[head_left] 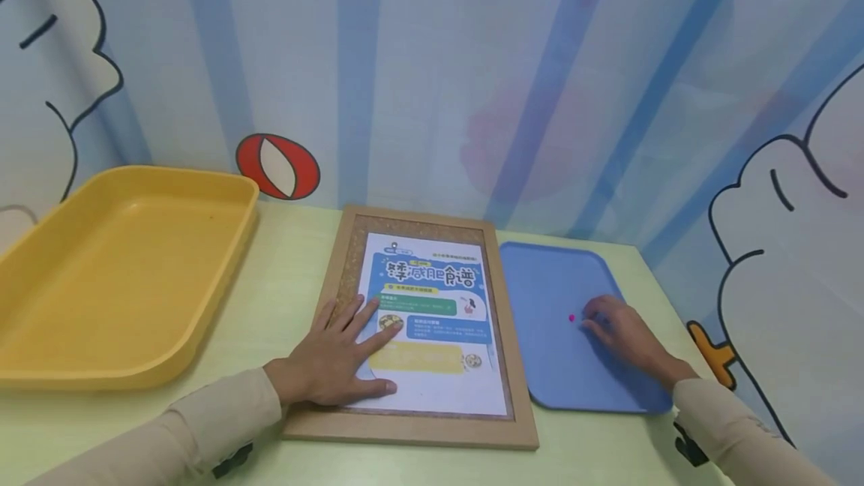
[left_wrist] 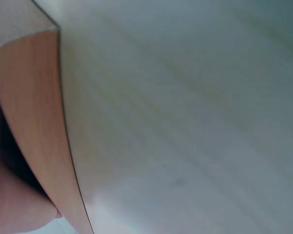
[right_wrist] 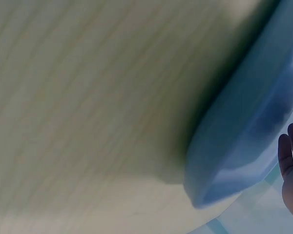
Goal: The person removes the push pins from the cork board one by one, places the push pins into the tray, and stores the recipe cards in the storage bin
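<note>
Left hand: fingers spread over printed sheet and framed corkboard; press evenly; right hand: fingers bent, your grip unclear; pink piece just beside, at blue tray; pinch squarely

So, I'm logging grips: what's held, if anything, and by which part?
Nothing visibly: the left hand rests spread across the wood-framed cork board and white printed sheet; the right hand is beside a tiny pink object on the blue rectangular tray.
</note>
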Tool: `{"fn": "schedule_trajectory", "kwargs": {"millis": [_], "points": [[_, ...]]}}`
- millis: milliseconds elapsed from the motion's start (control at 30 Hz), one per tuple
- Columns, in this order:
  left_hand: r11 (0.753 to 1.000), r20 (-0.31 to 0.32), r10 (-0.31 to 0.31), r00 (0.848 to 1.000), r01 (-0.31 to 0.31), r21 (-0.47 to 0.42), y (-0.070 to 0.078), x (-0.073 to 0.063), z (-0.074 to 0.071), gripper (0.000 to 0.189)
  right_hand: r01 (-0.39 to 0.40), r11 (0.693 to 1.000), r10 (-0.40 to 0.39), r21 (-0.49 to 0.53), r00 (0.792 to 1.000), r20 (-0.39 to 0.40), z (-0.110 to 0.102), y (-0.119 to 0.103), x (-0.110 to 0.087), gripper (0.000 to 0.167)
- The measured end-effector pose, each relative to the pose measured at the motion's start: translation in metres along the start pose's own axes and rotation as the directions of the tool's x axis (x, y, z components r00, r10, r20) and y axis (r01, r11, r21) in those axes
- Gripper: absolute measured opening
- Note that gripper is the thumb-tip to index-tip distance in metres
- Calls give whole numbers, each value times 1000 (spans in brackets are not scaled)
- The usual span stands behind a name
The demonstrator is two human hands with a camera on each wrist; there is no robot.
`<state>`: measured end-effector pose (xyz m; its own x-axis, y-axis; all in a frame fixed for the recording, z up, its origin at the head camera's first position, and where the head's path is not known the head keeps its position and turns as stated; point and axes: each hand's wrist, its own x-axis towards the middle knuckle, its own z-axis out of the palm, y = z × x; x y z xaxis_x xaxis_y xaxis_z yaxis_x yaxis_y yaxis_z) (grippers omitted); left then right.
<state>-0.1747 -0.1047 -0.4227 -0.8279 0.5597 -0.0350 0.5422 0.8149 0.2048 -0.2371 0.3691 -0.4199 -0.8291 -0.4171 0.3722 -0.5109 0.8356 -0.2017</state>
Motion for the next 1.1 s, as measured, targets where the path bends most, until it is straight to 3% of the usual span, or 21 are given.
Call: {"fn": "schedule_trajectory", "kwargs": {"millis": [500, 1100], "points": [[1000, 23, -14, 1000, 13, 18, 1, 0, -1, 84, -98, 993, 95, 59, 993, 66, 7, -3, 5, 8], [1000, 20, -7, 1000, 7, 14, 0, 0, -1, 84, -114, 990, 110, 84, 992, 54, 10, 0, 2, 5]]}}
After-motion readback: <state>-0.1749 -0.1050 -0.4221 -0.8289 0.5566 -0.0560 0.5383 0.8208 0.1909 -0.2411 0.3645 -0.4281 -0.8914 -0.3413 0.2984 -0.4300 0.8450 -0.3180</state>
